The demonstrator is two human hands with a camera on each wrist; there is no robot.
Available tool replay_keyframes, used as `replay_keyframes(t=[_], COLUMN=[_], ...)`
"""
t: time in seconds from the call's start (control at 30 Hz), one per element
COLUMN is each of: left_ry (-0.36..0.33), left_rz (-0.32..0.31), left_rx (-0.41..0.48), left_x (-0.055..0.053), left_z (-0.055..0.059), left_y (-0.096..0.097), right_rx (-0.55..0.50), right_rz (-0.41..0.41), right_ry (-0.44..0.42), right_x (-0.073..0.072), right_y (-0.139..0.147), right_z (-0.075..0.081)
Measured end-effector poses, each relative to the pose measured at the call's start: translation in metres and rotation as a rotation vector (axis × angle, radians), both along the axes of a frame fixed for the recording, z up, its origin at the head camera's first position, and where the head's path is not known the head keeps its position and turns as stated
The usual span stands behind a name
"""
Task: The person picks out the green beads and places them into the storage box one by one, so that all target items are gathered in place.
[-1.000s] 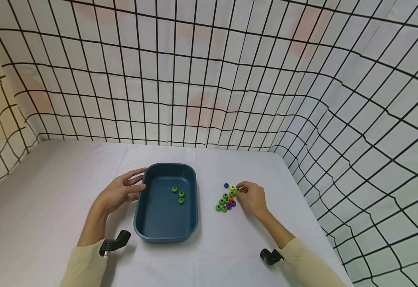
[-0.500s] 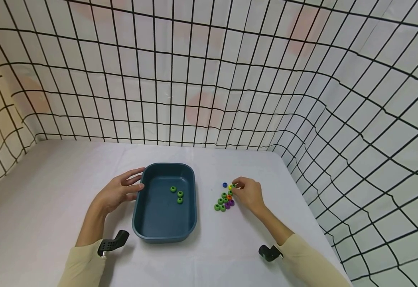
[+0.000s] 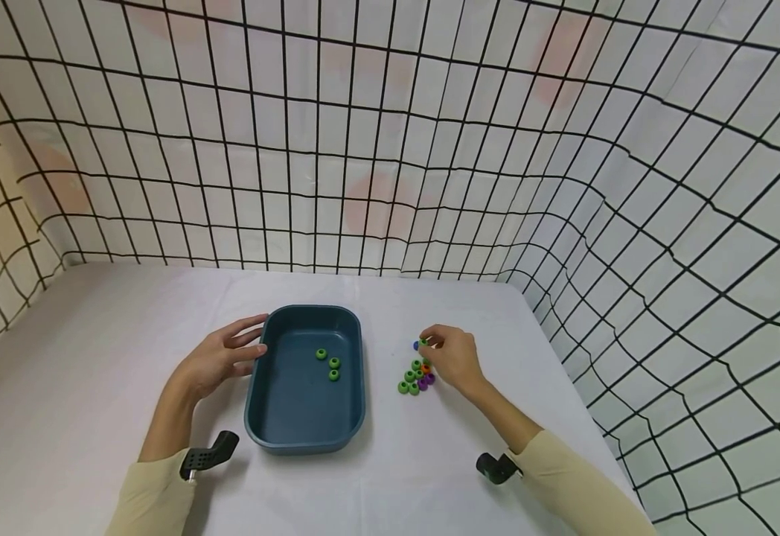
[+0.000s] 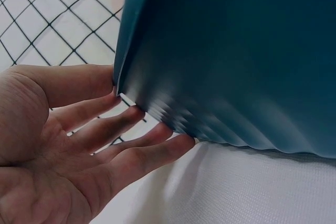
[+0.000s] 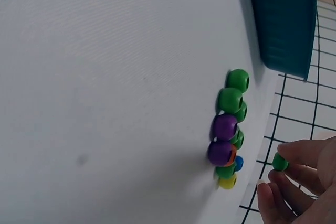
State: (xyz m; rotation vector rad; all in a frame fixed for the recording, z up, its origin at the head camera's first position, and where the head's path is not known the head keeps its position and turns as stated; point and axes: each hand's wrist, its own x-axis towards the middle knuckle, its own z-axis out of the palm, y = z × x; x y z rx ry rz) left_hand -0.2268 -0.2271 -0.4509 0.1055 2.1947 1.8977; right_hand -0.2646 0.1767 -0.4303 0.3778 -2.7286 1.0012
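Observation:
My right hand (image 3: 455, 359) pinches a green bead (image 5: 280, 162) between thumb and fingertips, raised above the table beside a small cluster of beads. That cluster holds several green beads (image 3: 403, 388), purple beads (image 5: 226, 127), an orange bead (image 3: 426, 369), a yellow bead (image 5: 228, 182) and a blue bead (image 5: 239, 162). In the head view the right fingers cover the yellow one. To the left stands a dark blue-green tray (image 3: 304, 448) with 3 green beads (image 3: 334, 362) on its floor. My left hand (image 3: 212, 365) touches the tray's left side from outside, fingers extended and thumb at the rim.
A white cloth (image 3: 390, 484) covers the table. Black grid netting (image 3: 296, 179) over pale sheeting rises at the back and along both sides. Small black camera mounts (image 3: 209, 454) sit on both sleeves.
My right hand has moved left and slightly up with the pinched green bead, passing over the yellow bead. The left hand stays at the tray, and the 3 beads inside lie as before.

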Motion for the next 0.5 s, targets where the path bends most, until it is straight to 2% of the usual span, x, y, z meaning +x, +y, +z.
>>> replay_keyframes(t=[0.5], left_ry=[-0.003], left_rz=[0.006], left_rx=[0.004], left_x=[0.000], left_z=[0.000], left_y=[0.001], right_rx=[-0.016], right_rz=[0.088], right_ry=[0.006], right_x=[0.007], right_y=[-0.030], right_z=[0.018])
